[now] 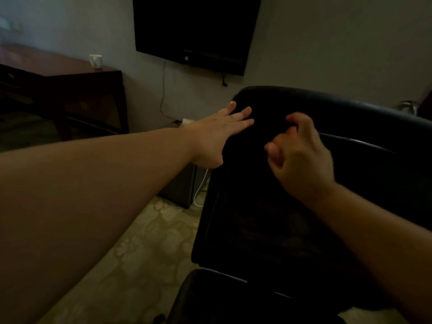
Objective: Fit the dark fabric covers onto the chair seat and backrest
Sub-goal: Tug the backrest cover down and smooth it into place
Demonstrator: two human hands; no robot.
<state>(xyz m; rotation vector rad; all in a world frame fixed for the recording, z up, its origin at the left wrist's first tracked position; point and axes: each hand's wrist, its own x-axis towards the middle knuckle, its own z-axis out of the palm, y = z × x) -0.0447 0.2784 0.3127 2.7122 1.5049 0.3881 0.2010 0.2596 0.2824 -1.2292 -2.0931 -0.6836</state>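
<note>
At the top of the backrest point(268, 183), seen from my head camera, my left hand point(217, 134) lies flat with its fingers straight, pressing on the dark fabric cover point(257, 108) near the upper left corner. My right hand point(301, 155) is just beside it, fingers curled in over the cover, but the fabric is so dark that I cannot tell whether they pinch a fold or hold nothing. The cover appears to sit over the backrest already, top edge down to where the seat point(233, 298) begins, though the gloom hides any wrinkles or seams.

I judge I am in the smoothing and seating step on the backrest. Next I would need to draw the fabric taut across the top edge and press it into the corners, keeping my left palm as an anchor.

Beyond, a television point(196, 31) hangs on the wall and a cup point(95, 60) stands on a wooden cabinet point(77, 97).
</note>
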